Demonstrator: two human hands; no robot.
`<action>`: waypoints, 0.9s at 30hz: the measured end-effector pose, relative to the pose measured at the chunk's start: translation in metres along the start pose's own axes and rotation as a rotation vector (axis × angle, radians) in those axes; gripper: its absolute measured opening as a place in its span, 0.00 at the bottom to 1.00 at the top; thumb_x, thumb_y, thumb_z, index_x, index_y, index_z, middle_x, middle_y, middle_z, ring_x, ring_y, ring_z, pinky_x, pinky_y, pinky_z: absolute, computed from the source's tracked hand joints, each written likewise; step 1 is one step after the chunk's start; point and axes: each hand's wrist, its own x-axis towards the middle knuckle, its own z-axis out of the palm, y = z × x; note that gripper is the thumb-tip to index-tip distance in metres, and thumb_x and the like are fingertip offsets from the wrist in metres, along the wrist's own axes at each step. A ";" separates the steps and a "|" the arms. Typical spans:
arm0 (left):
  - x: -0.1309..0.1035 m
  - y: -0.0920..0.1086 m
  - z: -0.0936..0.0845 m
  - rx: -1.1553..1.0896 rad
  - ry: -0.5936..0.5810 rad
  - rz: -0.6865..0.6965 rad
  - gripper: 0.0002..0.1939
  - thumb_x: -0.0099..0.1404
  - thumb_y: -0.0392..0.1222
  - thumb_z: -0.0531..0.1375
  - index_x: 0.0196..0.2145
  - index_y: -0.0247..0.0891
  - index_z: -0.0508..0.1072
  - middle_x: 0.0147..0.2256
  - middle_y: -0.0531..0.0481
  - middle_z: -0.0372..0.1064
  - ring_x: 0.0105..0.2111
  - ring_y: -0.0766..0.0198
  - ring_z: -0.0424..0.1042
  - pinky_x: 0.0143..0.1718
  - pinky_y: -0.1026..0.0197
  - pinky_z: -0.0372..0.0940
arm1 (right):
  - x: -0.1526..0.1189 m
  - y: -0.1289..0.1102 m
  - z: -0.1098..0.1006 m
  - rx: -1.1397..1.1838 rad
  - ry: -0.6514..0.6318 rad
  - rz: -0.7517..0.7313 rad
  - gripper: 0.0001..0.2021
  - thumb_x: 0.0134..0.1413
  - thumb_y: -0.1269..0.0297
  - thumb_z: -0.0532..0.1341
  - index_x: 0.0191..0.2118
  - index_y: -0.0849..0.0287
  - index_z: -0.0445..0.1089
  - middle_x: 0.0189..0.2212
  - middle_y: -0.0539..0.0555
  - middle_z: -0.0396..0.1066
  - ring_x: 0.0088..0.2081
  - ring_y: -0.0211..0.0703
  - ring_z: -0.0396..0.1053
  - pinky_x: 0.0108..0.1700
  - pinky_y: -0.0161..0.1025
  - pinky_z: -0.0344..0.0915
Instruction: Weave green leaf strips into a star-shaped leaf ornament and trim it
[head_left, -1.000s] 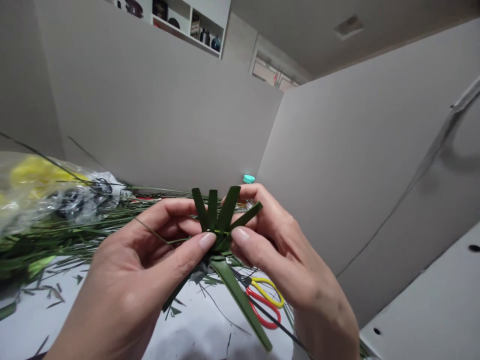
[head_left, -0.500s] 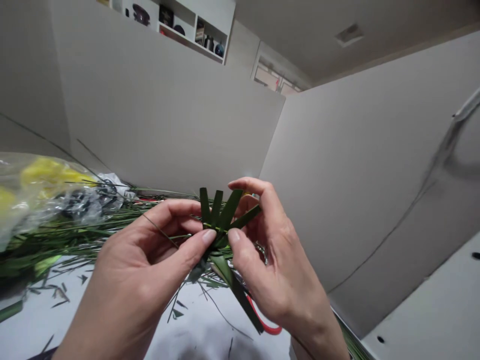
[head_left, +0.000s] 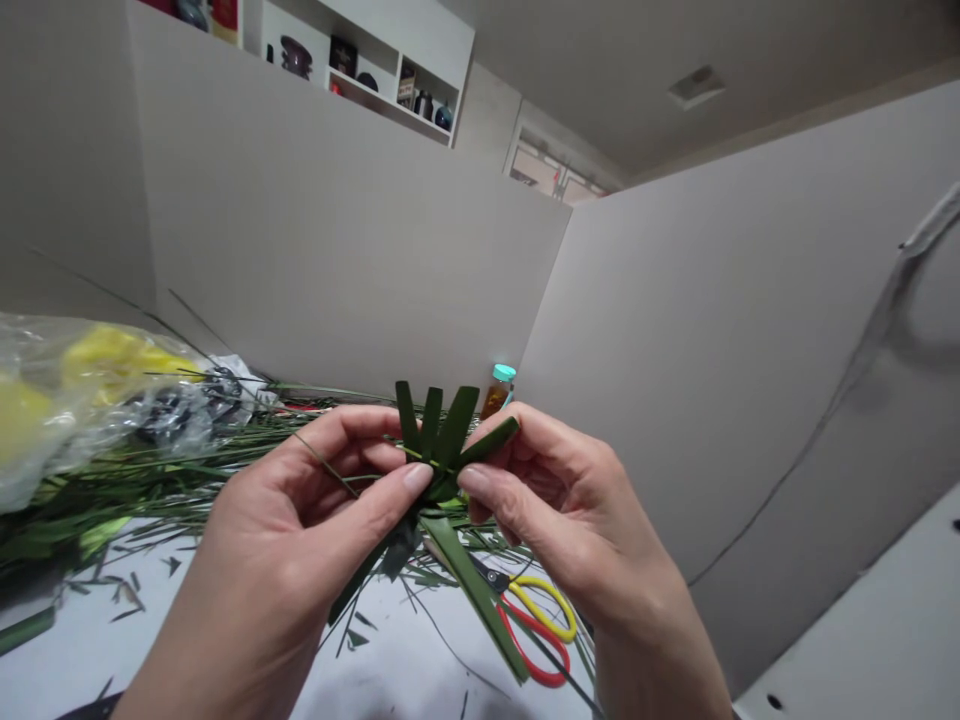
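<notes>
Between both hands is a small weave of dark green leaf strips [head_left: 456,425], with several cut ends fanned upward and longer tails hanging down. My left hand [head_left: 300,540] pinches it at the middle, thumb in front and fingers behind. My right hand [head_left: 570,510] is closed on its right side, thumb and fingers at the base of the rightmost strip. A thin, light green strand crosses the fan near the thumbs. Below the weave lie scissors [head_left: 536,610] with one yellow and one red handle loop, their blades partly hidden by leaf.
A heap of long green leaves [head_left: 165,480] lies at the left, beside clear plastic bags [head_left: 45,390] with yellow stuff inside. A bottle with a turquoise cap [head_left: 501,385] stands behind my right hand. Leaf scraps dot the white tabletop [head_left: 397,640]. Grey partitions [head_left: 352,240] rise behind.
My right forefinger has come down from its raised position, and the fingers have closed in at the strip's base. The bottle and the yellow scissor handle have come into sight.
</notes>
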 end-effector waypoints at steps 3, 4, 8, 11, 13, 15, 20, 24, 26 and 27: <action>0.001 0.001 0.002 0.016 0.024 0.014 0.18 0.44 0.45 0.76 0.35 0.45 0.81 0.27 0.53 0.78 0.30 0.56 0.79 0.28 0.61 0.73 | 0.000 -0.001 0.002 -0.055 0.027 0.027 0.05 0.60 0.63 0.66 0.35 0.57 0.70 0.25 0.46 0.66 0.26 0.35 0.61 0.28 0.35 0.59; 0.002 0.002 0.004 0.016 0.031 0.016 0.19 0.44 0.45 0.76 0.35 0.45 0.81 0.28 0.52 0.79 0.30 0.54 0.79 0.27 0.59 0.74 | -0.001 -0.001 0.003 -0.071 0.027 0.033 0.05 0.61 0.62 0.66 0.36 0.57 0.71 0.26 0.46 0.67 0.25 0.34 0.61 0.27 0.35 0.58; 0.004 0.008 0.013 0.004 0.041 0.015 0.19 0.43 0.46 0.75 0.36 0.45 0.81 0.28 0.51 0.80 0.31 0.49 0.81 0.28 0.55 0.75 | -0.002 -0.004 0.004 -0.099 0.022 0.022 0.03 0.63 0.64 0.63 0.39 0.56 0.73 0.29 0.47 0.69 0.25 0.34 0.61 0.26 0.34 0.59; 0.004 0.010 0.015 -0.008 0.032 -0.002 0.18 0.44 0.46 0.75 0.35 0.46 0.81 0.27 0.51 0.80 0.30 0.49 0.81 0.28 0.55 0.76 | -0.004 -0.006 0.003 -0.114 0.030 0.034 0.04 0.63 0.63 0.62 0.37 0.56 0.71 0.29 0.48 0.69 0.26 0.35 0.61 0.26 0.35 0.58; 0.002 0.009 0.011 -0.019 0.020 -0.027 0.16 0.44 0.46 0.75 0.34 0.46 0.81 0.27 0.51 0.80 0.29 0.50 0.81 0.27 0.55 0.76 | -0.006 -0.007 0.003 -0.130 0.023 0.035 0.04 0.64 0.63 0.62 0.36 0.56 0.70 0.29 0.48 0.69 0.26 0.36 0.61 0.25 0.35 0.58; 0.001 0.006 0.006 -0.041 -0.003 -0.056 0.14 0.46 0.46 0.75 0.32 0.46 0.82 0.25 0.52 0.80 0.27 0.53 0.80 0.27 0.56 0.76 | -0.007 -0.009 0.003 -0.144 0.018 0.027 0.05 0.64 0.63 0.61 0.36 0.56 0.70 0.30 0.49 0.70 0.26 0.36 0.62 0.25 0.35 0.58; 0.000 0.004 -0.002 -0.131 -0.097 -0.137 0.09 0.49 0.43 0.76 0.28 0.49 0.82 0.22 0.57 0.78 0.23 0.63 0.76 0.30 0.64 0.75 | -0.007 -0.013 0.005 -0.173 0.026 0.014 0.05 0.65 0.64 0.61 0.35 0.56 0.69 0.30 0.50 0.71 0.27 0.37 0.64 0.26 0.36 0.60; 0.002 0.006 0.003 -0.214 -0.129 -0.194 0.11 0.45 0.43 0.78 0.27 0.48 0.83 0.22 0.57 0.79 0.19 0.66 0.73 0.25 0.66 0.74 | -0.007 -0.015 0.006 -0.235 0.029 -0.013 0.08 0.65 0.66 0.59 0.32 0.56 0.67 0.28 0.48 0.69 0.25 0.35 0.62 0.26 0.36 0.59; 0.002 0.007 0.004 -0.252 -0.130 -0.233 0.13 0.44 0.42 0.78 0.29 0.48 0.83 0.23 0.57 0.79 0.17 0.68 0.71 0.25 0.66 0.74 | -0.008 -0.017 0.007 -0.266 0.031 -0.021 0.09 0.65 0.67 0.58 0.31 0.56 0.65 0.28 0.48 0.69 0.26 0.35 0.63 0.27 0.35 0.60; 0.002 0.007 0.004 -0.263 -0.124 -0.251 0.13 0.45 0.41 0.78 0.30 0.49 0.83 0.24 0.57 0.80 0.18 0.68 0.72 0.25 0.67 0.74 | -0.008 -0.018 0.007 -0.282 0.032 -0.027 0.09 0.65 0.68 0.58 0.31 0.56 0.65 0.27 0.47 0.69 0.27 0.36 0.64 0.27 0.35 0.61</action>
